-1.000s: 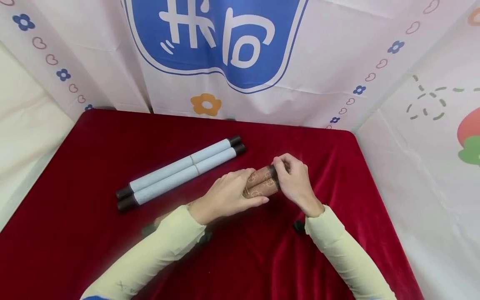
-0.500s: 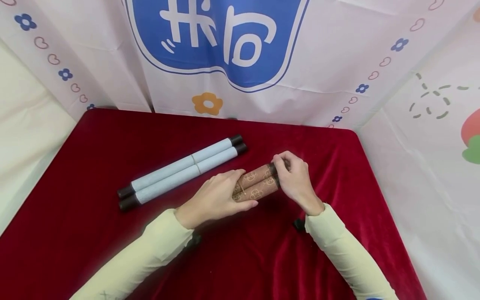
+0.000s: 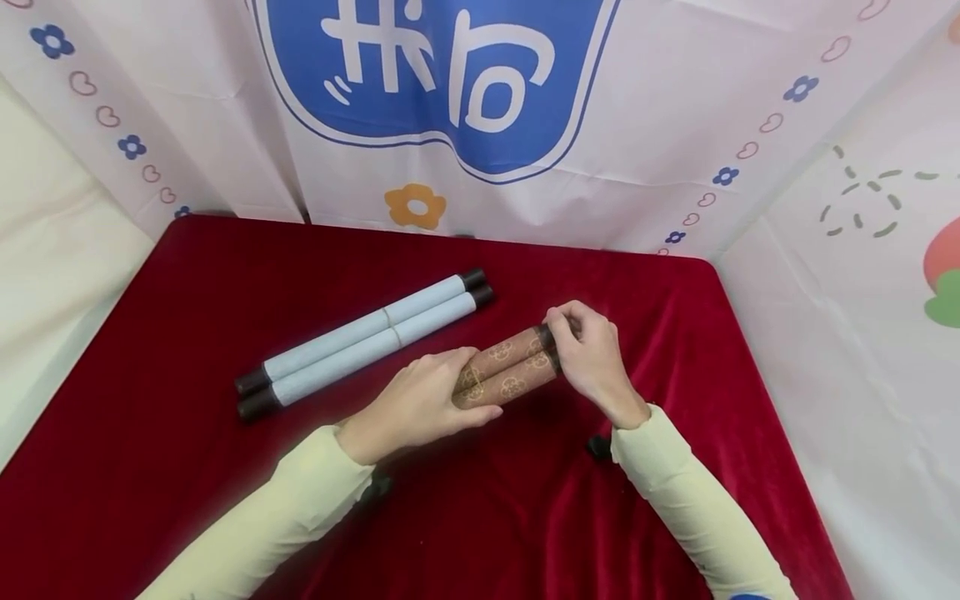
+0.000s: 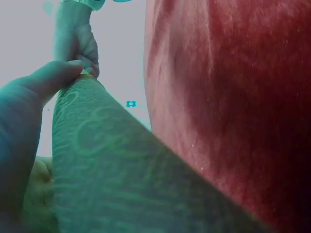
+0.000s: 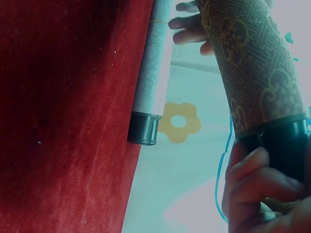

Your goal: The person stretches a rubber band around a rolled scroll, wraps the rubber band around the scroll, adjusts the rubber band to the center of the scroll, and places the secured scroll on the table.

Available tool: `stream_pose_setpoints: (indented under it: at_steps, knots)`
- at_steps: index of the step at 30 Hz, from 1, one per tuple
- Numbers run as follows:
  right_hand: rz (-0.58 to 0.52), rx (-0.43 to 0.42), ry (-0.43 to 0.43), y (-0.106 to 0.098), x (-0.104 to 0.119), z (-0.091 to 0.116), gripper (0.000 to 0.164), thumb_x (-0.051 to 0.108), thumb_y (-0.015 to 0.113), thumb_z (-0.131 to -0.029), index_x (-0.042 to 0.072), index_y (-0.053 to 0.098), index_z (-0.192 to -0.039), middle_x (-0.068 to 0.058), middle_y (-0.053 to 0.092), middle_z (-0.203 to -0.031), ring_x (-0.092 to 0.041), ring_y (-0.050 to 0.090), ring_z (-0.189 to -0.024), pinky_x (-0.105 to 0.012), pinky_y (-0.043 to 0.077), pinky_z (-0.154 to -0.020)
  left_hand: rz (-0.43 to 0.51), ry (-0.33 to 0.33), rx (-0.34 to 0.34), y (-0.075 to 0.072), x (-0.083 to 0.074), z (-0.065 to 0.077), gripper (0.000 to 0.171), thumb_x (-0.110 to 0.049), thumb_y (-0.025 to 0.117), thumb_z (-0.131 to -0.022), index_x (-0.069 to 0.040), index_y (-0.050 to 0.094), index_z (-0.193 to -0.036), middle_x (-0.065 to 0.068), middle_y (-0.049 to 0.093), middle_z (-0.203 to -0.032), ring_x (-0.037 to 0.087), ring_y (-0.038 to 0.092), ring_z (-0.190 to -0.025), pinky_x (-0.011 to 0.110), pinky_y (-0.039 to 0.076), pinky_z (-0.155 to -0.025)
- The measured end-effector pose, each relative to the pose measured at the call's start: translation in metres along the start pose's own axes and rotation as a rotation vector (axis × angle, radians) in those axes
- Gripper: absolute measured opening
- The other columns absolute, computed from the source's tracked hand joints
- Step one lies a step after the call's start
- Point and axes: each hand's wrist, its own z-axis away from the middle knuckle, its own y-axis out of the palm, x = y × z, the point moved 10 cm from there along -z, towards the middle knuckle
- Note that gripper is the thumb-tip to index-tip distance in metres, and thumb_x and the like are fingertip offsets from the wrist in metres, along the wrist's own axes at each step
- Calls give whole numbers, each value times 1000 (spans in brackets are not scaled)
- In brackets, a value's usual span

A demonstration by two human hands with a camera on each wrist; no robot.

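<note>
A rolled brown brocade scroll (image 3: 512, 372) with gold flower patterns and dark end knobs lies aslant between both hands. My left hand (image 3: 416, 400) grips its two rolls near the middle, thumb on the near side and fingers over the far side. A thin yellow band (image 4: 86, 75) shows by the left thumb tip in the left wrist view. The right hand (image 3: 592, 354) holds the dark knobs (image 5: 282, 145) at the right end. Left of the left hand the scroll is hidden by hand and forearm. A pale blue scroll (image 3: 375, 337), tied with a thin cord, lies beyond, touched by neither hand.
Red velvet cloth (image 3: 465, 525) covers the table, wrinkled at the front right. White printed fabric (image 3: 637, 150) hangs behind the back edge and along the sides. A small dark piece (image 3: 597, 448) sits by the right sleeve cuff.
My left hand has slid left along the brown scroll, baring more of its pattern, and the band has shifted left too. The right hand stays at the end knobs. The blue scroll lies still.
</note>
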Motion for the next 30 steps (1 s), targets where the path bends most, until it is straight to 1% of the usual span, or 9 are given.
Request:
stream_pose_setpoints:
  at_steps: [2,5,9,12,15,19,22,26,30]
  knots:
    - [-3,-6,-2,-1,1,0,28,31,56,-107,11,74,-99,-6,77,-93,-17,65,-84,-36,52,-80,-14,6,-7,-1,-1,-1,57,-54,83,-84,-12,63,-117,-6,64,-89,7,59,-73,25,51,-62]
    - [-4,-2,-1,1,0,0,29,31,55,-108,11,74,-100,-7,77,-94,-18,66,-84,-36,52,-80,-34,15,-15,0,-4,-5,61,-59,81,-84,-12,62,-119,-6,63,-91,9,59,-76,27,52,-64]
    - [2,9,-3,2,-1,1,30,31,54,-108,10,74,-100,-7,77,-93,-18,66,-84,-36,52,-80,-32,17,-16,4,-5,-8,63,-64,78,-86,-14,62,-121,-6,64,-93,10,61,-79,30,54,-66]
    - [6,8,-14,0,1,0,29,30,55,-108,11,74,-99,-6,77,-92,-18,65,-83,-36,52,-79,-21,9,-17,4,-4,-5,62,-62,78,-87,-14,62,-123,-6,64,-94,10,62,-79,31,54,-66]
    - [11,9,-26,-1,2,-1,29,30,54,-108,11,75,-99,-6,77,-92,-17,65,-83,-35,52,-79,-16,-5,-22,1,-1,1,61,-59,79,-87,-13,62,-124,-6,64,-93,10,61,-77,30,53,-65]
    - [15,11,-27,-2,3,-2,30,30,54,-108,11,75,-99,-6,77,-93,-17,65,-84,-34,52,-79,-36,-10,-23,-2,3,8,58,-56,80,-87,-13,62,-121,-7,62,-90,9,59,-75,29,51,-64]
    - [6,10,-25,-2,3,-2,29,29,54,-108,10,75,-99,-7,76,-93,-17,65,-84,-35,52,-80,-47,-6,-28,-3,4,10,56,-55,81,-86,-13,62,-118,-7,61,-88,9,58,-73,28,50,-63]
    - [-12,3,-22,-2,4,-1,29,29,55,-108,10,74,-98,-7,76,-92,-17,66,-84,-35,52,-80,-51,12,-51,-4,-2,3,59,-55,81,-84,-11,62,-120,-5,62,-91,10,59,-76,29,52,-63]
    - [-8,-5,-20,-3,5,-1,29,30,55,-108,10,73,-98,-7,76,-92,-17,66,-83,-35,52,-80,-53,28,-56,-2,-8,-6,66,-60,78,-87,-10,62,-127,-4,65,-96,11,62,-82,33,55,-67]
